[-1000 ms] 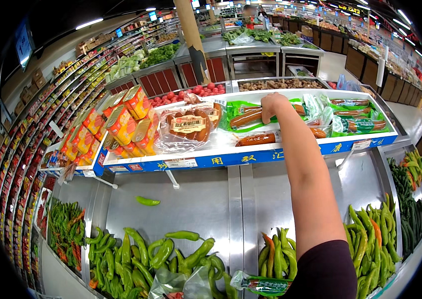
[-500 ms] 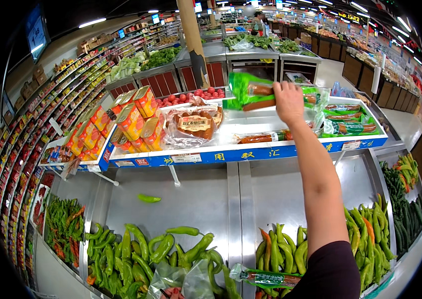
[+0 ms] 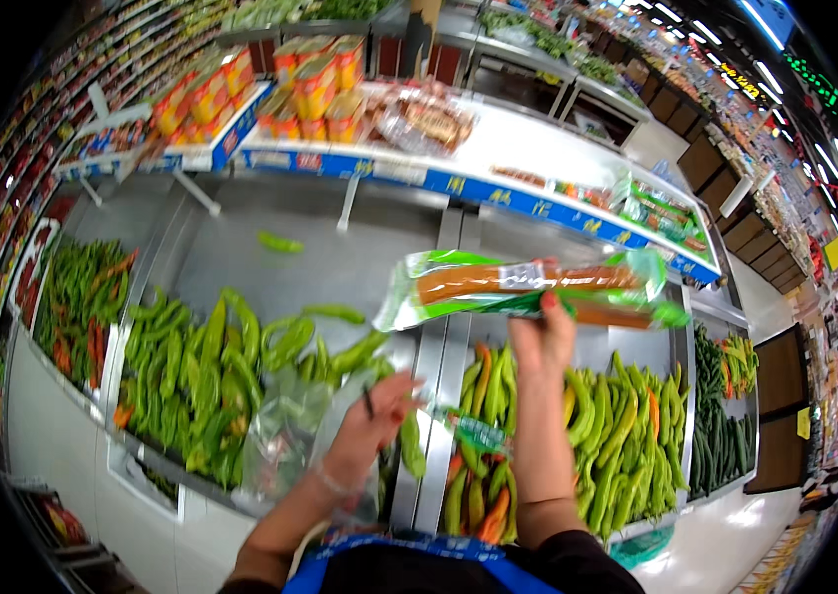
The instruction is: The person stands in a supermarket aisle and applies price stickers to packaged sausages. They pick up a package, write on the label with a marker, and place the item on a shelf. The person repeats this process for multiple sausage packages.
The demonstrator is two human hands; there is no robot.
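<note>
My right hand (image 3: pixel 543 332) is closed around a long sausage pack (image 3: pixel 498 279) in clear and green film, held level above the pepper bins. What looks like a second sausage shows along the lower edge. My left hand (image 3: pixel 374 421) reaches in from below, its fingers slightly blurred and pointing right. Beneath and beside it is a clear plastic bag (image 3: pixel 285 426), its contents hard to make out. Just right of those fingertips, another green-ended pack (image 3: pixel 478 433) lies over the peppers; whether the fingers touch it I cannot tell.
A white shelf with a blue front (image 3: pixel 419 176) spans the bins, bearing stacked orange-yellow cans (image 3: pixel 315 84), bagged sausage (image 3: pixel 426 119) and more green packs (image 3: pixel 662 210). Green peppers (image 3: pixel 206 366) fill the left bin, paler ones (image 3: pixel 622 426) the right. Dark cucumbers (image 3: pixel 721 450) lie far right.
My right hand has come down and toward me from above the shelf with the sausage pack. My left hand has come into view beside the bag. The view has tilted down and turned.
</note>
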